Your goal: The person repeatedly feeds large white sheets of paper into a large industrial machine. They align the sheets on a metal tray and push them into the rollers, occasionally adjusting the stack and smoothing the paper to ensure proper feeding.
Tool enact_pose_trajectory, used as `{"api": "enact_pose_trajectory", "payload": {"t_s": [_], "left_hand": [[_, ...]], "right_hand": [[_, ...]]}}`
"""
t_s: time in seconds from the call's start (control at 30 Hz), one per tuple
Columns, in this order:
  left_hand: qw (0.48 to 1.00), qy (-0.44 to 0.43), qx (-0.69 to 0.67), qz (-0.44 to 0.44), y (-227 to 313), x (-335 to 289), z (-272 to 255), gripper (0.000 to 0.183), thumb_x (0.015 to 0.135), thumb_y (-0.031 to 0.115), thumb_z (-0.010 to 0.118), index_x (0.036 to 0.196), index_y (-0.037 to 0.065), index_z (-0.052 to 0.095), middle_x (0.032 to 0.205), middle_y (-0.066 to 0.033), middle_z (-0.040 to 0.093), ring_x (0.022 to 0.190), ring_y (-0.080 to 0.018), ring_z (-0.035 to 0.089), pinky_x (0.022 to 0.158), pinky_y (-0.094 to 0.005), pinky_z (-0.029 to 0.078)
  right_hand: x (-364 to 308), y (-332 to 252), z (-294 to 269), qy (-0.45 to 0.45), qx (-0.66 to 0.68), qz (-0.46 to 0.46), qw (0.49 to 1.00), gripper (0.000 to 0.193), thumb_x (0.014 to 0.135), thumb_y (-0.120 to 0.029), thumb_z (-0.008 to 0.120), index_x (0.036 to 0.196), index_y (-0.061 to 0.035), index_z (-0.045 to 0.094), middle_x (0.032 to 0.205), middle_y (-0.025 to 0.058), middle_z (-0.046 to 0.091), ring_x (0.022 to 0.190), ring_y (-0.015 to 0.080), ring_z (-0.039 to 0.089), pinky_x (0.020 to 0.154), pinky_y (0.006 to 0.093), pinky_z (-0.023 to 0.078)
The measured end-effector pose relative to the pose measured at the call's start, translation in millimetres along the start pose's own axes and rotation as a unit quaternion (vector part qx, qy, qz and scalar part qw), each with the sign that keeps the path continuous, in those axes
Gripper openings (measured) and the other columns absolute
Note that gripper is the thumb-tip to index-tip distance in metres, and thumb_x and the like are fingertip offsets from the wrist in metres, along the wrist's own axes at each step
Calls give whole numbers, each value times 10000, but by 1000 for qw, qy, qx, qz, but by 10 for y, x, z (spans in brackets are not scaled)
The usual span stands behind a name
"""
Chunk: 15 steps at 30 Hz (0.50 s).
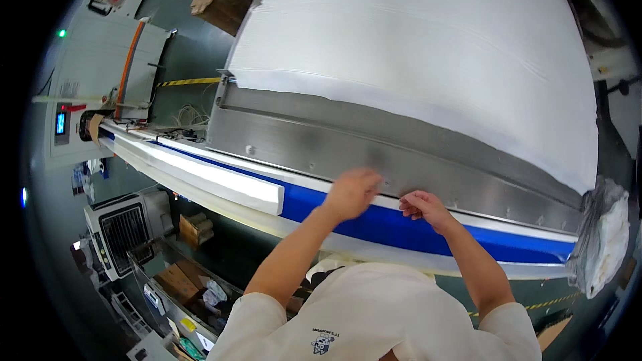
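**A factory workshop**

Industrial in every direction. At nine o'clock stands a white machine cabinet [93, 87] with a lit screen [61, 123]; from near it a long blue belt [528, 244], like a conveyor's, runs toward four o'clock along a steel tabletop [287, 134]. Yellow-and-black tape [190, 82] marks the green-grey floor [187, 47] at ten o'clock. A cardboard box [224, 5] sits at eleven o'clock, a white slatted cooling unit [127, 234] at eight o'clock.

The left hand [353, 194] is blurred; whether the curled right hand [426, 210] pinches anything is too small to tell; the top edge cuts off the white sheet [414, 33], the bottom edge the shirt [381, 311]
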<state>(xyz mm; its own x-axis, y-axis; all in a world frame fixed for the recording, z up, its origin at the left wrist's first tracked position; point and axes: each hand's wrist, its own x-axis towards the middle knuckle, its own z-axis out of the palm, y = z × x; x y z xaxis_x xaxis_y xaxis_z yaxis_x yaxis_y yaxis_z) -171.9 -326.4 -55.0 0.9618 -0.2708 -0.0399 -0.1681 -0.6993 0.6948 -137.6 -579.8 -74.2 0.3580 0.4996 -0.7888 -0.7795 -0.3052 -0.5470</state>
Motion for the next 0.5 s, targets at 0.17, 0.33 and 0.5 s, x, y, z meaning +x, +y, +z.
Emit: {"api": "enact_pose_trajectory", "payload": {"t_s": [0.17, 0.33, 0.5], "left_hand": [[952, 190, 158, -180, -999, 161, -742, 278, 836, 192, 578, 1086, 72, 597, 1169, -152, 578, 1100, -345, 527, 957, -469, 399], [899, 297, 282, -156, -1679, 149, -1098, 374, 843, 247, 570, 1159, 49, 561, 1230, -151, 529, 1168, -341, 476, 1020, -480, 339], [904, 303, 259, -158, -1753, 158, -1091, 385, 870, 248, 537, 1196, 43, 536, 1251, -163, 515, 1193, -349, 463, 1033, -499, 318]], "right_hand": [[617, -904, 478, 84, -267, -170, 945, 298, 886, -318, 568, 962, -40, 645, 863, 102, 670, 802, 170, 633, 680, 317, 477], [1157, -2149, 1240, 101, -462, -292, 831, 223, 853, -256, 541, 898, -55, 628, 856, 137, 655, 802, 328, 623, 723, 403, 488], [2007, -2952, 1821, 111, -493, -393, 768, 213, 845, -232, 578, 913, -38, 634, 810, 115, 667, 745, 268, 632, 701, 363, 493]]}}
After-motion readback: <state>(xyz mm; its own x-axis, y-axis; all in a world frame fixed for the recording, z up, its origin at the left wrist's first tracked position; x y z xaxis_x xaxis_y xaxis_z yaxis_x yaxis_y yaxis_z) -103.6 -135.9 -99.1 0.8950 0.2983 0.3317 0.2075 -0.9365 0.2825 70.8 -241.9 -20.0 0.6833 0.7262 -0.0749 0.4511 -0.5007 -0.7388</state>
